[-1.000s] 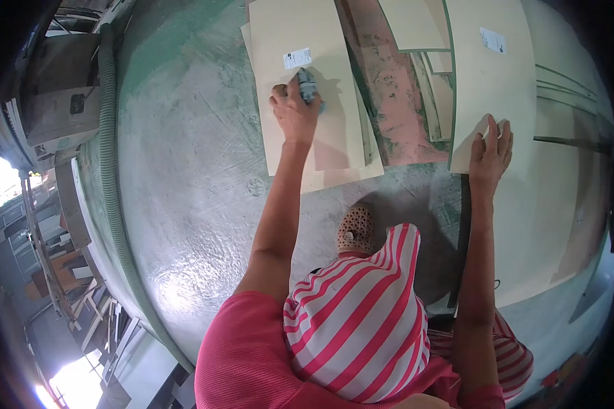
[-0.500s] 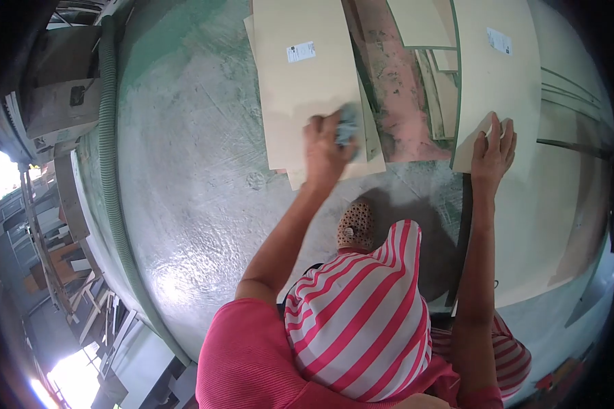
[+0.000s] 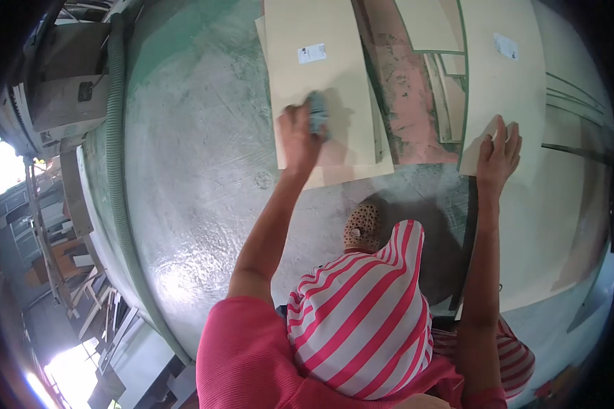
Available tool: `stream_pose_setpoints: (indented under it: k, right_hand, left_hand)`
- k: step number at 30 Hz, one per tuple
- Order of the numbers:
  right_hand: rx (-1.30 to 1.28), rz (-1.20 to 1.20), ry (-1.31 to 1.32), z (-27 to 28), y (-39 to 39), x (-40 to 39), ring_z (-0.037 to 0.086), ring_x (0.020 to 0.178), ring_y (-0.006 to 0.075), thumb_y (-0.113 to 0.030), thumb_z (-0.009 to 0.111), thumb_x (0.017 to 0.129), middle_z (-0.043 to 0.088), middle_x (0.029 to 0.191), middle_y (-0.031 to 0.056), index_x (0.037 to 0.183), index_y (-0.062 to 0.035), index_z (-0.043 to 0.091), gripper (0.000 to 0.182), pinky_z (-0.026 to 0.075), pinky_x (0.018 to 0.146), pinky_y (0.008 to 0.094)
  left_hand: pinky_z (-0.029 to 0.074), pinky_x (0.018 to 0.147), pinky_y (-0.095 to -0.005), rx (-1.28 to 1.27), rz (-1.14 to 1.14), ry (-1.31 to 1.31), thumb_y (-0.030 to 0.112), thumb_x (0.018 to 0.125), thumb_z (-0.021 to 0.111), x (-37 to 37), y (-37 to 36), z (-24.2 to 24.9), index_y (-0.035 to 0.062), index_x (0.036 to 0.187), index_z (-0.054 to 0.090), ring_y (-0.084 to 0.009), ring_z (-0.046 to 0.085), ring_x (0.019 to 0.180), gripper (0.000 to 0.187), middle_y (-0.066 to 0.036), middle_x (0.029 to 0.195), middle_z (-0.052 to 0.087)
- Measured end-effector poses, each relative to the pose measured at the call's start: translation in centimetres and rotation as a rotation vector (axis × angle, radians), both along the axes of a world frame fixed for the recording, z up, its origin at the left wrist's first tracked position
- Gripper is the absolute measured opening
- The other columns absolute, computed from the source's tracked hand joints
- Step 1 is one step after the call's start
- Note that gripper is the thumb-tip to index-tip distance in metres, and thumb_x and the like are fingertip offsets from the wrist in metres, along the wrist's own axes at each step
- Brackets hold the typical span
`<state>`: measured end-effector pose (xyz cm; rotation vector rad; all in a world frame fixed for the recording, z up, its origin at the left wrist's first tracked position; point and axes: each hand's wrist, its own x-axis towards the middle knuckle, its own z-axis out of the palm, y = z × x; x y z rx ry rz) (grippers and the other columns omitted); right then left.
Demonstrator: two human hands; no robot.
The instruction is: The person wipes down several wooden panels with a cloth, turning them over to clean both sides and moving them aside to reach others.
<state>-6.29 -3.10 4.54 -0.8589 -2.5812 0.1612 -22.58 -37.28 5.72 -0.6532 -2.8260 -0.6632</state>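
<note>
My left hand (image 3: 299, 140) is closed round a crumpled grey-blue cloth (image 3: 317, 114), slightly blurred, over the lower part of a pale board (image 3: 320, 82). That board bears a white label (image 3: 312, 54) and lies on further boards whose edges stick out beneath it. On the right, my right hand (image 3: 499, 153) rests with fingers stretched out on the near end of a long pale panel (image 3: 488, 75) with a green edge. This panel carries a white label (image 3: 506, 46) too.
Between the boards runs a reddish strip of floor (image 3: 409, 102) with smaller offcuts (image 3: 447, 95) beside it. A ribbed hose (image 3: 115, 136) lies along the left, by a machine (image 3: 68, 102) and scrap wood (image 3: 92, 300). My shoe (image 3: 362, 226) stands on the concrete floor. A large pale sheet (image 3: 532, 238) lies right.
My left hand has moved left across the board with the cloth. My right hand stays on its panel, and the whole view has shifted slightly.
</note>
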Motion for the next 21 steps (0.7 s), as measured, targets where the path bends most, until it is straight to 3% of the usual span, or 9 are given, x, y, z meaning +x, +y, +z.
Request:
stream_pose_setpoints:
  k: [3,7,10,13,17,21]
  right_hand:
    - [-0.076,-0.015,-0.055,1.4,-0.5,0.0,0.028,0.132,0.0382,-0.025,0.049,0.091,0.032,0.144,0.0141,0.136,-0.0228,0.042,0.046,0.026,0.103,0.0575]
    - [-0.117,0.014,-0.025,2.0,-0.9,0.5,0.028,0.133,0.0382,-0.024,0.047,0.093,0.032,0.144,0.0146,0.136,-0.0223,0.042,0.043,0.024,0.103,0.0596]
    - [-0.077,-0.010,-0.025,1.6,-1.0,0.5,0.028,0.133,0.0388,-0.025,0.045,0.095,0.031,0.145,0.0145,0.136,-0.0228,0.043,0.042,0.024,0.102,0.0605]
    - [-0.051,-0.032,-0.035,1.2,-1.2,0.5,0.028,0.133,0.0389,-0.025,0.045,0.095,0.031,0.145,0.0139,0.136,-0.0231,0.043,0.042,0.024,0.103,0.0608]
    - [-0.030,-0.030,-0.040,1.1,-1.1,0.5,0.028,0.133,0.0391,-0.025,0.044,0.095,0.030,0.146,0.0129,0.137,-0.0230,0.042,0.042,0.024,0.103,0.0610]
    - [-0.061,-0.008,-0.045,1.7,-1.1,0.8,0.027,0.133,0.0394,-0.025,0.044,0.095,0.031,0.146,0.0129,0.137,-0.0224,0.043,0.042,0.024,0.103,0.0606]
  left_hand:
    - [0.041,0.084,-0.0458,-0.031,-0.153,0.072,0.014,0.064,0.074,-2.6,4.7,-2.1,0.0096,0.120,0.052,-0.0355,0.047,0.098,0.061,-0.017,0.109,0.048]
    - [0.042,0.083,-0.0454,-0.064,0.005,0.254,0.016,0.064,0.074,-7.8,3.5,-4.2,0.0116,0.118,0.053,-0.0350,0.047,0.097,0.058,-0.015,0.108,0.048]
    - [0.040,0.085,-0.0446,-0.133,0.181,0.203,0.018,0.067,0.073,-8.5,0.2,-3.5,0.0110,0.119,0.053,-0.0341,0.046,0.097,0.056,-0.016,0.106,0.048]
    - [0.038,0.087,-0.0440,-0.137,0.258,0.222,0.017,0.069,0.072,-8.1,-3.5,-3.8,0.0082,0.120,0.051,-0.0339,0.046,0.097,0.056,-0.016,0.105,0.048]
    - [0.037,0.087,-0.0438,-0.140,0.249,0.199,0.015,0.070,0.071,-5.0,-3.1,-2.9,0.0060,0.122,0.049,-0.0340,0.046,0.098,0.057,-0.017,0.104,0.048]
    - [0.037,0.087,-0.0441,-0.074,0.069,0.150,0.014,0.069,0.071,-2.4,0.0,-2.8,0.0064,0.123,0.048,-0.0336,0.044,0.100,0.060,-0.018,0.106,0.047]
